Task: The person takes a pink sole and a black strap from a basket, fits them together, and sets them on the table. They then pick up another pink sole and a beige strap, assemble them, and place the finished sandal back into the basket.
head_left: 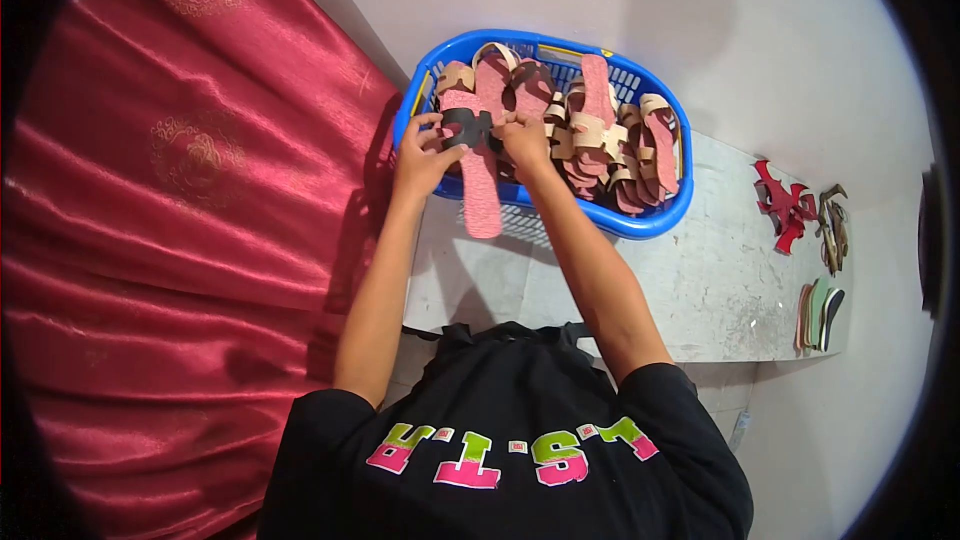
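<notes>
A pink-soled sandal (pixel 481 202) with a black strap lies over the near left side of a blue plastic basket (pixel 640 228), its sole reaching past the rim. My left hand (pixel 424 158) grips the strap from the left, thumb on top of it. On the other side, my right hand (pixel 524 144) has its fingers closed at the strap's right edge; the fingertips are partly hidden. Behind and beside my hands, the basket is filled with several more pink-soled sandals (pixel 597 90), most with cream or tan straps and some with dark ones.
The basket rests on a pale tabletop (pixel 640 290) against a wall. At the right lie red strap pieces (pixel 783 208), brown strap pieces (pixel 832 230) and a small stack of coloured soles (pixel 818 315). A shiny red curtain (pixel 200 240) hangs along the left.
</notes>
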Motion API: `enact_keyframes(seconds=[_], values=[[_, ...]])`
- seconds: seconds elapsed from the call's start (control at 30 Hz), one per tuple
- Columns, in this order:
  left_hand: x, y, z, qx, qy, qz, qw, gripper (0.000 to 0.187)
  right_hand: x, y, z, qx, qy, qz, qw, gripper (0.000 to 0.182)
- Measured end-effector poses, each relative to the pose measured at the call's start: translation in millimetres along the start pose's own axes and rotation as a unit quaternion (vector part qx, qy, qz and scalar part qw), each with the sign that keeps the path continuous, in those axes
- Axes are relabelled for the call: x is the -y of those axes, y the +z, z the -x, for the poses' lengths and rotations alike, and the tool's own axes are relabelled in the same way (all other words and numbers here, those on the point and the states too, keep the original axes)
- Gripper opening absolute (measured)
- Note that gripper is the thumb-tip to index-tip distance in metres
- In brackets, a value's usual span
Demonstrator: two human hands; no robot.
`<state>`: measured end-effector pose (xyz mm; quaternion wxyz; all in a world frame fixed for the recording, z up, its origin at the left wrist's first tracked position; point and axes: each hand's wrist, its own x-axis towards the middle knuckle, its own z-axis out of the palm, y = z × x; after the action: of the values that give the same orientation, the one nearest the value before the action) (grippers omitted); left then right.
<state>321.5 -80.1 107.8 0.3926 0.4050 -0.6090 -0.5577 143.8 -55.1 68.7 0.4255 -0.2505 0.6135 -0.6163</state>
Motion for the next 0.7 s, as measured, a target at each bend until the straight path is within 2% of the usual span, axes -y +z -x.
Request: enact_keyframes(seconds=[0.07,0.17,0.2,0.27,0.3,0.33,0.4,0.43,0.53,0.57,0.6,0.67,0.7], values=[[0.6,-25.1,-27.5,0.008,0.015,-0.074,0.997,0.070,-10.2,34.2,-4.0,-0.036,0.057,-0.109,0.992,0.005],[-13.8,-42.3,-52.4,0.030,0.048,-0.227,0.972,0.072,-16.6,67.6,-10.7,-0.058,0.091,-0.213,0.971,0.005],[-9.4,-46.0,-62.0,0.036,0.049,-0.229,0.972,0.072,-14.0,75.2,-11.6,-0.070,0.115,-0.219,0.966,0.006],[8.6,-52.3,-83.8,-0.020,0.073,-0.215,0.974,0.064,-38.2,88.4,-29.8,-0.074,0.046,-0.218,0.972,0.009],[16.9,-53.8,-94.1,-0.048,0.079,-0.237,0.967,0.057,-28.3,94.4,-23.7,-0.079,0.092,-0.219,0.968,0.011],[17.0,-53.2,-98.4,-0.043,0.077,-0.238,0.967,0.057,-31.7,100.6,-26.0,-0.084,0.095,-0.221,0.967,0.011],[13.7,-51.6,-109.3,-0.065,0.054,-0.245,0.966,0.053,-36.6,113.8,-35.5,-0.115,0.112,-0.287,0.945,0.017],[11.5,-51.5,-114.3,-0.063,0.052,-0.246,0.966,0.053,-50.1,123.8,-49.4,-0.098,0.103,-0.346,0.927,0.022],[10.0,-53.8,-126.2,-0.056,0.047,-0.273,0.959,0.051,-73.0,136.6,-68.8,-0.069,0.089,-0.319,0.941,0.023],[10.1,-53.2,-130.4,-0.060,0.069,-0.307,0.947,0.050,-76.7,142.9,-72.0,-0.093,0.085,-0.225,0.966,0.024],[13.1,-53.4,-134.8,-0.064,0.091,-0.340,0.934,0.050,-82.4,148.3,-77.4,-0.094,0.089,-0.226,0.966,0.024],[17.9,-54.1,-142.9,-0.068,0.081,-0.346,0.932,0.050,-92.1,157.7,-89.0,-0.151,0.052,-0.128,0.979,0.025],[20.5,-55.5,-146.1,-0.071,0.074,-0.350,0.931,0.050,-83.5,155.5,-87.8,-0.127,0.094,-0.123,0.980,0.026]])
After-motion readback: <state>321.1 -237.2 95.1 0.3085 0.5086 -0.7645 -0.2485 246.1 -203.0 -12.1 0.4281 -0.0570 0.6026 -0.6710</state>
